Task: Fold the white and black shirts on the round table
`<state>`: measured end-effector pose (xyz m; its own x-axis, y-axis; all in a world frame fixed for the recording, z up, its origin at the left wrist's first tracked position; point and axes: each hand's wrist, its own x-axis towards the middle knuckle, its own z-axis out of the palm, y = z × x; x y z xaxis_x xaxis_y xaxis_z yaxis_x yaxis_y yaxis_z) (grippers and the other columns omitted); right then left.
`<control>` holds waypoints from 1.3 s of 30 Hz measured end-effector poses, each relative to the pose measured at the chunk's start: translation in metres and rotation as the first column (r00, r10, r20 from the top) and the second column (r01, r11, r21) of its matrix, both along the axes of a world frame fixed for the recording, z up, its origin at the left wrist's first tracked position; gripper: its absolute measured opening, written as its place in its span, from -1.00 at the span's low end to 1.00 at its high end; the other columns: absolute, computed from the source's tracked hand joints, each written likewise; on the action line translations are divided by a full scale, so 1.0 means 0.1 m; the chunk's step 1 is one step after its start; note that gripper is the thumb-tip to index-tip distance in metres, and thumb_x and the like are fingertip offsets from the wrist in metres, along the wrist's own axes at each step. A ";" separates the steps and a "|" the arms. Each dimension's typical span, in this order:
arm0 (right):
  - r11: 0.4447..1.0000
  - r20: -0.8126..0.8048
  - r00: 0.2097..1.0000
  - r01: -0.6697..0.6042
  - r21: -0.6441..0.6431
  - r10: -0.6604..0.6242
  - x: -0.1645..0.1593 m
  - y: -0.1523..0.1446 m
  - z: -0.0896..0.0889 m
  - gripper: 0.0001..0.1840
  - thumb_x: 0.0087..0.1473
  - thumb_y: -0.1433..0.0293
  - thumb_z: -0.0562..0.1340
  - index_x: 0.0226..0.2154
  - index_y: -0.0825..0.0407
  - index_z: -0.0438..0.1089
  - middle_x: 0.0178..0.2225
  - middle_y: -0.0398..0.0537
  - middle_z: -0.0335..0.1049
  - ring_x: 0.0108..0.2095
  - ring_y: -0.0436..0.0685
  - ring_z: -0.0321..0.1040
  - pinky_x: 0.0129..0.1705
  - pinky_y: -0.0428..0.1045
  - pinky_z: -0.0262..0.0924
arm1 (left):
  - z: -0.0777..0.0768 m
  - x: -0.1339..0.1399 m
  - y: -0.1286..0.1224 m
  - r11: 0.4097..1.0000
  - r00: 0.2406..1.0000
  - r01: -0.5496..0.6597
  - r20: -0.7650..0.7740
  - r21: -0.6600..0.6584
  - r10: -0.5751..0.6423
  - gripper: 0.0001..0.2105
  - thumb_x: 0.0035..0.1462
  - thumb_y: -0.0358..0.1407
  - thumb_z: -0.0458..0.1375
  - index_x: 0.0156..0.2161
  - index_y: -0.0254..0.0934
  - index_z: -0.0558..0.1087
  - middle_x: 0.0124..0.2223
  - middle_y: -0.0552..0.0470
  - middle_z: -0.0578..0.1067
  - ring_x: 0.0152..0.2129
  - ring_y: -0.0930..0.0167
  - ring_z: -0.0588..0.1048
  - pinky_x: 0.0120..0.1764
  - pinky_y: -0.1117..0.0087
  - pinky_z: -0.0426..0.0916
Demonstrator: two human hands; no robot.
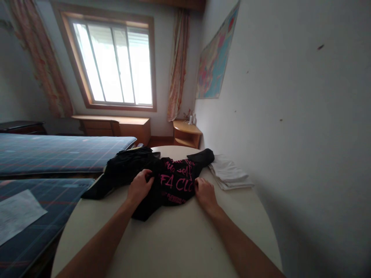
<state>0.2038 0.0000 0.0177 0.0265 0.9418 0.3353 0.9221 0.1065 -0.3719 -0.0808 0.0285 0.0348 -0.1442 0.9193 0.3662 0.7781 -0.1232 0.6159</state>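
Observation:
A black T-shirt [177,195] with pink lettering lies rumpled on the white round table [185,243]. My left hand [140,186] is closed on the dark cloth at the left of the lettering, its fingertips partly sunk in the fabric. At the right edge of the print, my right hand [205,192] pinches the shirt's border with bent fingers. Behind and left of my left hand sits a heap of black clothing [121,166]; where it ends and the shirt begins is hard to make out. Folded white cloth [230,173] rests beyond my right hand.
The wall [290,154] runs close along the table's right side. On the left stand beds with plaid blue mattresses [66,152], one bearing a sheet of paper [20,212]. A wooden corner shelf [187,126] and a desk [133,122] are at the back, below the window.

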 end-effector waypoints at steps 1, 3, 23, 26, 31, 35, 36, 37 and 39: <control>1.000 -0.048 0.999 -0.002 0.014 0.002 0.03 0.01 0.02 -0.76 0.17 0.48 0.04 -0.23 -0.01 0.39 -0.20 0.01 0.49 -0.13 0.18 0.42 -0.03 0.03 0.18 | 0.00 -0.03 0.01 0.999 1.000 -0.017 -0.024 -0.032 0.016 -0.79 0.10 -0.20 0.17 -0.15 -0.18 0.49 -0.25 -0.02 0.58 -0.30 0.26 0.56 -0.21 0.31 0.41; 0.999 -0.129 0.991 -0.007 0.054 0.014 0.11 0.04 0.05 -0.72 0.12 0.52 0.04 -0.22 -0.02 0.40 -0.20 0.00 0.49 -0.14 0.16 0.43 -0.04 0.00 0.22 | 0.02 -0.09 0.03 0.998 1.000 -0.013 0.008 -0.066 0.013 -0.83 0.07 -0.19 0.20 -0.24 -0.19 0.50 -0.29 -0.02 0.58 -0.33 0.26 0.56 -0.25 0.33 0.41; 0.898 -0.277 0.856 -0.399 0.185 0.437 0.16 -0.07 -0.05 -0.13 0.00 0.38 0.28 0.32 -0.04 -0.02 0.42 0.14 -0.34 0.37 0.29 -0.19 0.33 0.23 -0.11 | 0.01 0.02 -0.19 0.947 0.948 0.302 -0.070 -0.105 -0.310 -0.21 -0.22 -0.14 0.42 0.20 -0.18 0.35 0.43 -0.22 -0.13 0.19 -0.05 0.29 0.19 0.09 0.23; 0.914 -0.277 0.877 -0.338 0.223 0.392 0.12 -0.06 -0.02 -0.44 0.07 0.38 0.23 0.15 -0.02 0.25 0.32 0.13 0.00 0.29 0.26 0.06 0.30 0.20 0.00 | 0.04 0.05 -0.18 0.938 0.935 0.336 -0.087 -0.089 -0.344 -0.56 -0.07 -0.27 0.30 0.00 -0.20 0.52 0.25 -0.18 0.33 0.08 0.07 0.43 0.13 0.17 0.30; 0.885 -0.397 0.857 -0.134 0.446 0.330 0.13 0.02 0.06 -0.58 0.13 0.27 0.22 0.04 0.00 0.27 0.18 0.16 0.21 0.17 0.27 0.22 0.13 0.23 0.24 | 0.26 0.08 -0.12 0.959 0.904 0.283 0.333 0.005 -0.269 -0.75 0.01 -0.17 0.25 -0.22 -0.22 0.59 -0.23 -0.01 0.62 -0.22 0.21 0.57 -0.08 0.27 0.42; 0.859 -0.411 0.842 -0.112 0.499 0.349 0.17 -0.02 0.12 -0.60 0.18 0.25 0.17 0.05 -0.02 0.22 0.34 0.15 -0.06 0.19 0.22 0.20 0.05 0.15 0.33 | 0.35 0.06 -0.09 0.970 0.569 0.217 0.821 -0.113 -0.032 -0.71 0.06 -0.20 0.25 -0.12 -0.28 0.56 -0.32 -0.03 0.62 -0.36 0.27 0.59 -0.30 0.37 0.46; 0.873 -0.366 0.871 -0.132 0.469 0.328 0.18 -0.04 0.12 -0.65 0.17 0.24 0.19 0.00 -0.02 0.27 0.35 0.13 -0.08 0.22 0.23 0.16 0.10 0.17 0.28 | 0.35 0.06 -0.08 0.970 0.481 0.195 0.876 -0.143 0.032 -0.74 0.09 -0.25 0.23 -0.12 -0.29 0.55 -0.33 -0.03 0.61 -0.38 0.30 0.59 -0.32 0.39 0.47; 0.894 -0.313 0.901 -0.152 0.421 0.301 0.18 -0.07 0.11 -0.69 0.14 0.22 0.21 -0.08 -0.01 0.33 0.35 0.11 -0.07 0.25 0.26 0.12 0.16 0.19 0.22 | 0.34 0.05 -0.07 0.971 0.411 0.168 0.907 -0.170 0.087 -0.77 0.11 -0.29 0.22 -0.13 -0.30 0.55 -0.33 -0.04 0.61 -0.39 0.32 0.59 -0.32 0.40 0.47; 0.936 -0.208 0.943 -0.190 0.297 0.258 0.15 -0.13 0.07 -0.72 0.08 0.17 0.28 -0.22 0.00 0.43 0.33 0.09 -0.01 0.28 0.31 0.05 0.25 0.23 0.08 | 0.31 0.04 -0.04 0.966 0.319 0.129 0.932 -0.223 0.172 -0.82 0.15 -0.33 0.19 -0.16 -0.31 0.56 -0.33 -0.05 0.61 -0.41 0.34 0.59 -0.33 0.40 0.49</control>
